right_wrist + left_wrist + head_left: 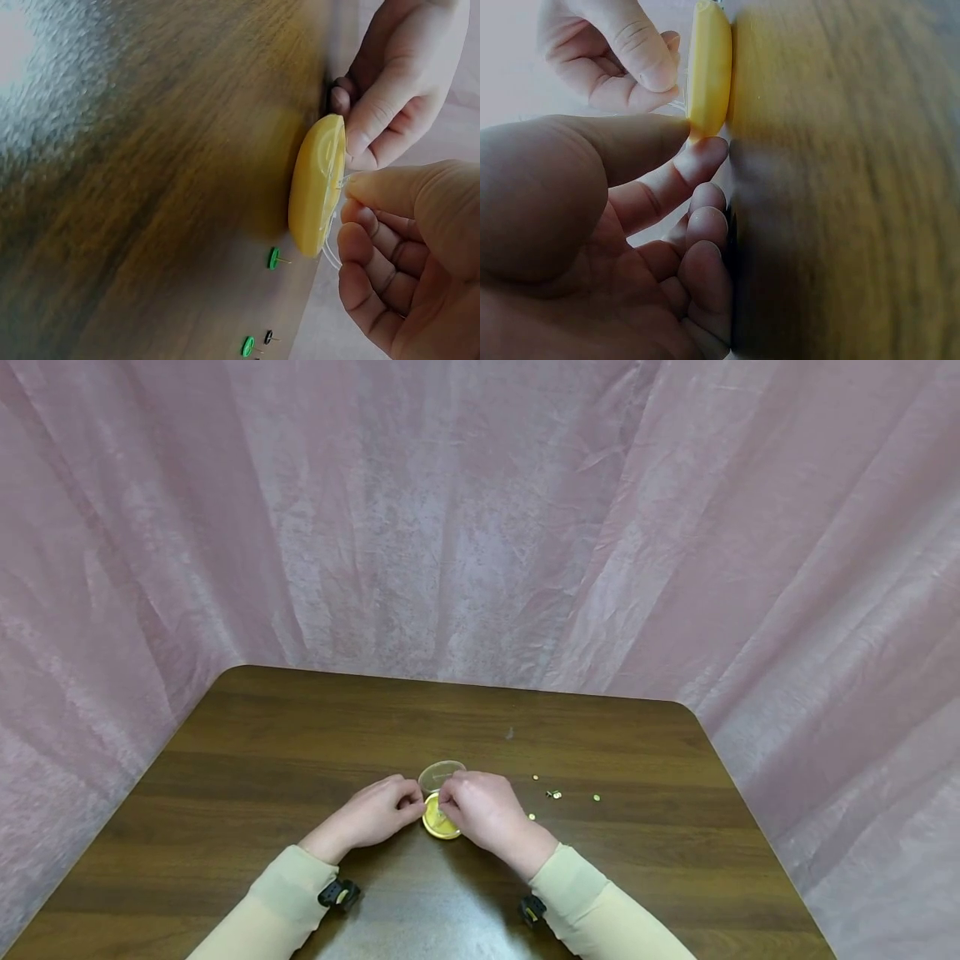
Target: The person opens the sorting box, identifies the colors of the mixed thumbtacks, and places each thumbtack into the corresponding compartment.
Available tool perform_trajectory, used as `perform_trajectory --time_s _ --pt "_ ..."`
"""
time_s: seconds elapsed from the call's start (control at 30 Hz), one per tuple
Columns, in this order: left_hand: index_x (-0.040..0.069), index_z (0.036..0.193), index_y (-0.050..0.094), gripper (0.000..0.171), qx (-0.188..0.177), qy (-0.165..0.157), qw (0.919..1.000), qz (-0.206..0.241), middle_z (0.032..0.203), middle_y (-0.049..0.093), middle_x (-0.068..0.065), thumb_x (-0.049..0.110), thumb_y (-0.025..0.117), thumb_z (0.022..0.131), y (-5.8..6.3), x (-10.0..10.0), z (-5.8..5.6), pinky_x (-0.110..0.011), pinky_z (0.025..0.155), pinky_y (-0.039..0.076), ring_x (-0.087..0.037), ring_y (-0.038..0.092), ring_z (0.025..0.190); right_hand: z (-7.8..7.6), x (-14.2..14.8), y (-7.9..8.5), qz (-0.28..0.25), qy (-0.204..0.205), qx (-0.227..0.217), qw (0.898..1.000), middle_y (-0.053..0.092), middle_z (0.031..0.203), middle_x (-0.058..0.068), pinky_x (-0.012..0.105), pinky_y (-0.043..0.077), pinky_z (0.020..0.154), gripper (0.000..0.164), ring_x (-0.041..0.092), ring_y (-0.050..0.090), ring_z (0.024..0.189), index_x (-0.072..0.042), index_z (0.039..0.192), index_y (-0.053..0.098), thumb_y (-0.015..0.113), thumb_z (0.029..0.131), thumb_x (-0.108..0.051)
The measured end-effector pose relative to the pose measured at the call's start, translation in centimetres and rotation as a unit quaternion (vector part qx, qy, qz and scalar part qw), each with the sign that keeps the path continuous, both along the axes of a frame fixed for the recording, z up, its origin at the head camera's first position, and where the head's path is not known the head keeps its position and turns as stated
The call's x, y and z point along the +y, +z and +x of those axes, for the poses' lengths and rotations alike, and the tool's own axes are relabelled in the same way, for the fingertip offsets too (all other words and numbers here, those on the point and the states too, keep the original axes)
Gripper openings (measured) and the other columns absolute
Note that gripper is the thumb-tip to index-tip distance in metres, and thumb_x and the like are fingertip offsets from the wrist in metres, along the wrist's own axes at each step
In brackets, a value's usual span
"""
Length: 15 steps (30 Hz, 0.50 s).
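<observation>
Your left hand (372,812) touched the round yellow case (312,195), pinching its rim near 10 o'clock. Your right hand (483,810) came over it from 3 o'clock, finger and thumb together on a small clear piece (344,181), its kind unclear; the clear lid (441,773) lay at the case's 12 o'clock, the pins (556,794) towards 3.

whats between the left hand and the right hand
The round yellow case, its edge pinched by the left hand and its other side partly covered by the right hand; the head view shows this.
</observation>
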<state>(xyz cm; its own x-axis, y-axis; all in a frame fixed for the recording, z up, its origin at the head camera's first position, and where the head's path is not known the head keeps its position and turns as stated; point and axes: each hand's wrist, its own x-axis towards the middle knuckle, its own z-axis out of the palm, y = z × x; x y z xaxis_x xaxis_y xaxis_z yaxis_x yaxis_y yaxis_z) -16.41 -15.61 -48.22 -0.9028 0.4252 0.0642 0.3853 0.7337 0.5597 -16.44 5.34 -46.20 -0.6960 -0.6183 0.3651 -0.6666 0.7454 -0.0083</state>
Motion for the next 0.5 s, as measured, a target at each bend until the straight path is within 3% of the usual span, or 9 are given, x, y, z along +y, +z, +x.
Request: perform_trajectory --time_s 0.33,0.5 --pt "0.023 0.079 0.059 0.014 0.014 0.000 0.9999 0.007 0.075 0.049 0.009 0.024 0.066 0.092 0.0 -0.1 0.3 -0.029 0.064 0.038 -0.009 0.046 0.070 0.0 0.9 0.4 -0.002 -0.007 -0.023 1.000 0.062 0.082 -0.014 0.028 0.047 0.062 0.005 0.007 0.061 0.072 -0.024 0.088 0.074 0.070 0.085 -0.022" --pt "0.023 0.080 0.060 0.013 -0.005 0.003 1.0000 0.006 0.076 0.050 0.007 0.023 0.065 0.093 0.2 0.0 0.1 -0.031 0.065 0.038 -0.010 0.047 0.071 -0.5 2.5 1.1 -0.015 -0.021 -0.038 0.999 0.060 0.081 -0.014 0.028 0.047 0.062 0.007 0.006 0.059 0.072 -0.024 0.089 0.075 0.070 0.086 -0.021"
